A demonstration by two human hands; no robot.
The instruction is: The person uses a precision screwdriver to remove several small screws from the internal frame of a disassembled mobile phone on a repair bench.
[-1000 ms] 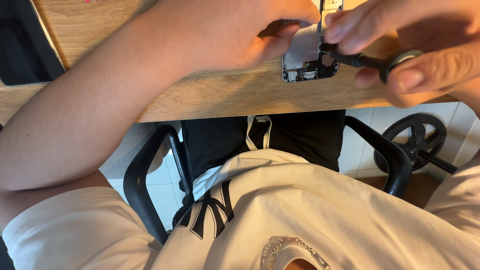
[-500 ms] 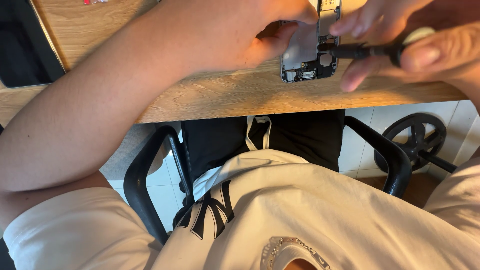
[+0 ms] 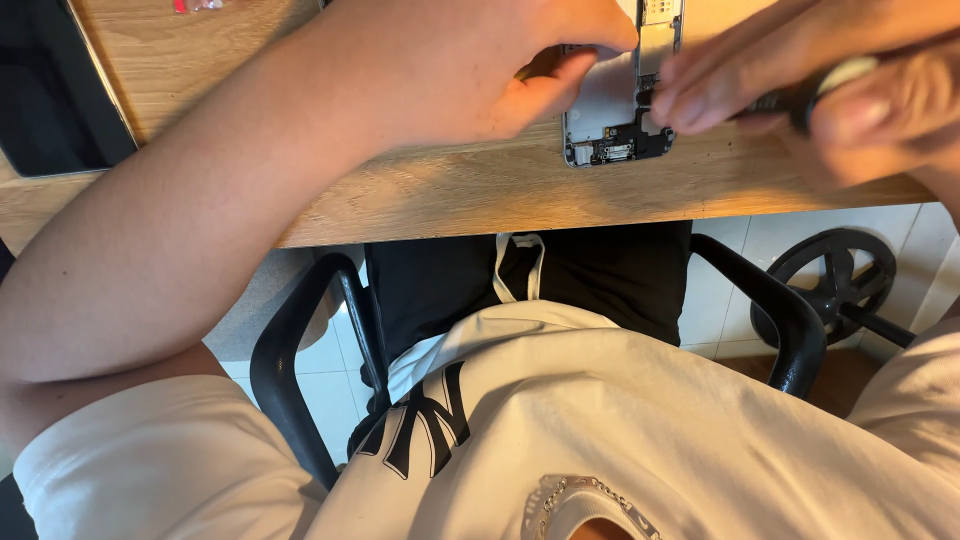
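in the upper right of the frame, the left hand (image 3: 500, 70) steadies the opened phone (image 3: 620, 100) on the table (image 3: 450, 190) with a narrow grip; the right hand (image 3: 830, 80) holds a screwdriver (image 3: 800, 98).

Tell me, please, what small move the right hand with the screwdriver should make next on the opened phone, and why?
Probably press the screwdriver tip straight down into the screw before turning. The right hand is blurred, so the tip may not be seated, while the left hand pins the opened phone flat on the wooden desk near its front edge.
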